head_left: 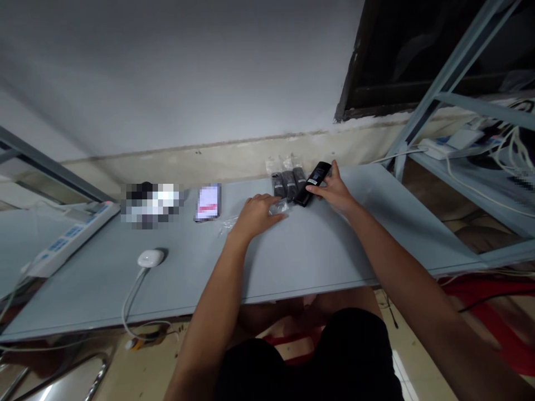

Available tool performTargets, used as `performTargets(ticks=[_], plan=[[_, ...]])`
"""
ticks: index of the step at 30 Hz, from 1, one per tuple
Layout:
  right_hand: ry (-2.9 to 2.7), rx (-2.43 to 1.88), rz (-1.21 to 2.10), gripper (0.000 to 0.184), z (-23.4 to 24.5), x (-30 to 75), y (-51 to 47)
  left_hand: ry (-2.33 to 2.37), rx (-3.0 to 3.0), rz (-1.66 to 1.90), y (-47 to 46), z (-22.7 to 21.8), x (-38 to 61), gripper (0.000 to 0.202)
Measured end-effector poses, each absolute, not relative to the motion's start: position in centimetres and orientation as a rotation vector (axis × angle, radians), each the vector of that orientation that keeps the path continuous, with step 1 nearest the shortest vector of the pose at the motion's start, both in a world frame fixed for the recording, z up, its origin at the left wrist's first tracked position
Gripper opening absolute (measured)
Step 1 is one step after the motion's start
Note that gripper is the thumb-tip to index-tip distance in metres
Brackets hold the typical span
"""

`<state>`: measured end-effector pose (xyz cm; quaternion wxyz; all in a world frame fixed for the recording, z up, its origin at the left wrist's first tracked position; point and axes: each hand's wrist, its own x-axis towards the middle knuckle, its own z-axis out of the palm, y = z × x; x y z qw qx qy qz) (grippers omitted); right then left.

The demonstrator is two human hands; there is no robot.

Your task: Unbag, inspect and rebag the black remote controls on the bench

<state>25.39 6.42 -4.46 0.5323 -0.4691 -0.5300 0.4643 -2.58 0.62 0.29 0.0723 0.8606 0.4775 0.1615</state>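
We are looking down from the head camera at a pale grey table [125,289] pushed against a white plastered wall [167,72], with a grey metal shelf frame [443,100] rising on the right and a tangle of white cables [512,150] on its lower shelf. Toward the left end of the table lie a white power strip [73,239], a small white round device [150,258] trailing a white cable, and a smartphone [208,203] with its screen lit. Beside the phone sits an object too pixelated for us to name [150,205]. Our left hand [254,216] rests palm down near the middle of the table, its fingers extended and relaxed, not clenched, lying on a crumpled piece of clear plastic [271,210]. Our right hand [332,189] is near the far edge of the table, with its thumb and fingers closed around a black remote control [312,184], which it grips at a slant just above the tabletop. Right beside the remote lie three black items in clear plastic bags [288,181], and our black shorts [305,362] show below the table's near edge.
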Motion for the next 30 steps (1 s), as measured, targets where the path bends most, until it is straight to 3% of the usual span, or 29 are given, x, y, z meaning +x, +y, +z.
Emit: performTargets(ticks=[5, 12, 21, 30], plan=[[-1.410, -1.014, 1.034, 0.140, -4.5, 24.8, 5.9, 1.375, 2.582, 0.532, 0.7, 0.1, -2.3, 0.052], [-1.428, -1.003, 0.946, 0.108, -4.6, 22.9, 5.1, 1.502, 2.530, 0.653, -0.1, 0.8, -1.0, 0.045], [-1.379, -0.999, 1.023, 0.140, -5.1, 20.6, 4.2, 1.753, 2.514, 0.668, -0.6, 0.6, 0.2, 0.049], [-1.372, -0.962, 1.022, 0.141, -4.9, 19.2, 3.5, 1.733, 2.451, 0.709, -1.1, 0.8, 0.8, 0.055]])
